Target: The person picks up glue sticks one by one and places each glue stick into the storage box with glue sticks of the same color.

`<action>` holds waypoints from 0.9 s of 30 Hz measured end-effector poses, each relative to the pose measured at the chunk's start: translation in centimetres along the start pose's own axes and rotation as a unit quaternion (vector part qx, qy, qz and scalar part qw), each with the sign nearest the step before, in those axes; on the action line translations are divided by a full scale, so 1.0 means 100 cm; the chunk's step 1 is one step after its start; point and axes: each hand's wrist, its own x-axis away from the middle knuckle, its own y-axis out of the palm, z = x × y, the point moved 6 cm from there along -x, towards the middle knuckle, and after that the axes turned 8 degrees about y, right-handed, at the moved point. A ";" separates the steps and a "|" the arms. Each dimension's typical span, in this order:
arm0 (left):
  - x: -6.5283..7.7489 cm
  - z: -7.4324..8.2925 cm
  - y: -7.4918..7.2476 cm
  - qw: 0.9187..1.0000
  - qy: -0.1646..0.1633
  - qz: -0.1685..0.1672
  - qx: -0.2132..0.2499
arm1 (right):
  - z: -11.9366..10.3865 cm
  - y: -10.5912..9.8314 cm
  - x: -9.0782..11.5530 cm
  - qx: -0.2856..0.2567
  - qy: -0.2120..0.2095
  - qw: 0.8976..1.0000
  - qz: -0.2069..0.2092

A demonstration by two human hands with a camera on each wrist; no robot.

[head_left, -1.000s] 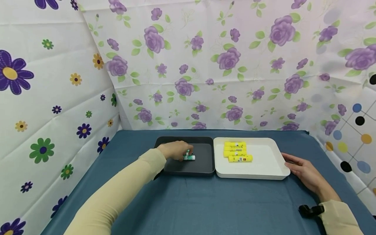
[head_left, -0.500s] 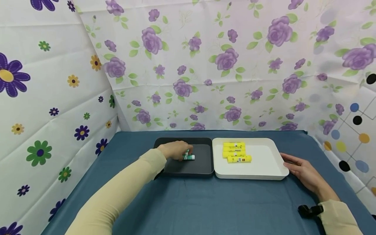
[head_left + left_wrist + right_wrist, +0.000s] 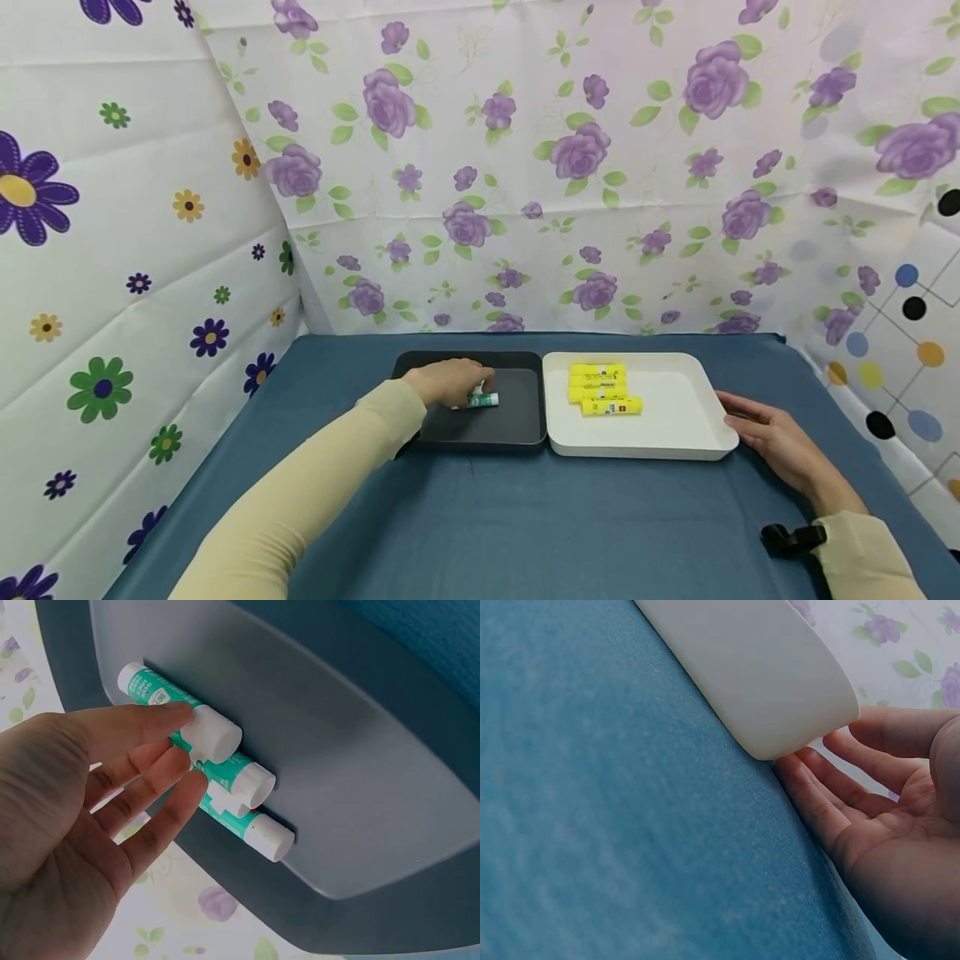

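Observation:
Several green glue sticks with white caps lie side by side in the dark grey tray (image 3: pixel 517 421). My left hand (image 3: pixel 448 383) reaches over them from the left. In the left wrist view, its thumb and fingers pinch the outermost glue stick (image 3: pixel 214 733), while other fingertips lie against the neighbouring glue stick (image 3: pixel 253 784). A further glue stick (image 3: pixel 270 837) lies beyond. My right hand (image 3: pixel 780 442) touches the right end of the white tray (image 3: pixel 675 417), fingers extended along its wall, thumb at the rim.
Several yellow glue sticks (image 3: pixel 611 406) lie grouped in the left half of the white tray. Both trays stand edge to edge on a blue tablecloth (image 3: pixel 525 525). Flowered sheets (image 3: pixel 517 167) enclose the table behind and at the sides.
The green glue stick under my left hand has tilted slightly, its right end a little higher. My right hand stays at the white tray.

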 end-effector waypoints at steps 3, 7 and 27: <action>0.001 0.000 -0.001 1.000 0.001 -0.001 0.002 | 0.000 0.000 -0.001 0.000 0.000 1.000 0.000; 0.003 -0.002 0.000 1.000 0.001 0.003 0.007 | 0.001 0.001 -0.004 -0.004 0.001 1.000 -0.002; 0.004 -0.003 -0.026 0.979 0.005 0.180 0.098 | -0.088 0.002 -0.003 0.257 -0.019 0.963 0.079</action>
